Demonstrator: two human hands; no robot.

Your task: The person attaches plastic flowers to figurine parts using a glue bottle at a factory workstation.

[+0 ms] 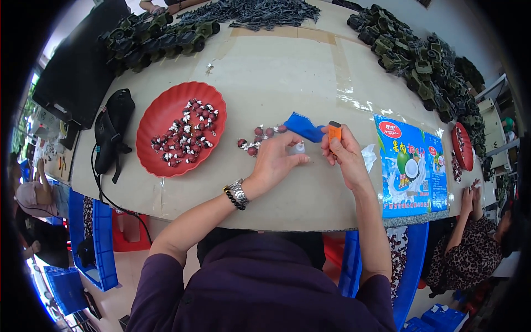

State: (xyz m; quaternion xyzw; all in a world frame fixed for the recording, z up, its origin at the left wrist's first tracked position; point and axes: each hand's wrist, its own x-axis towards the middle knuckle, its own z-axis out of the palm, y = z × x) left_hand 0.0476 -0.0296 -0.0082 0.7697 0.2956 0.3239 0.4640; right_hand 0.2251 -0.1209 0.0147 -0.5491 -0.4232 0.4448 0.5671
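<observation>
My left hand (pixel 276 160) rests low over the table with thumb and forefinger apart. Between those two fingertips stands a small whitish piece with a narrow tip (pixel 300 148); its kind is unclear, and I see no grip on it. Just beyond the hand lie several dark red and white beads (pixel 269 132), partly hidden by it. In my closed right hand (pixel 344 150) is a small flat orange piece with a dark end (pixel 334 131), pinched between thumb and fingers. A blue cloth (pixel 303 126) lies between the hands, one end against the right fingers.
A red scalloped bowl (pixel 145 130) with similar beads stands left, beside a black strapped item (pixel 112 130). Green toy vehicles (pixel 160 41) are piled at far left and right (pixel 420 66). A blue printed sheet (pixel 409 166) lies right; a co-worker (pixel 467 243) sits beyond it.
</observation>
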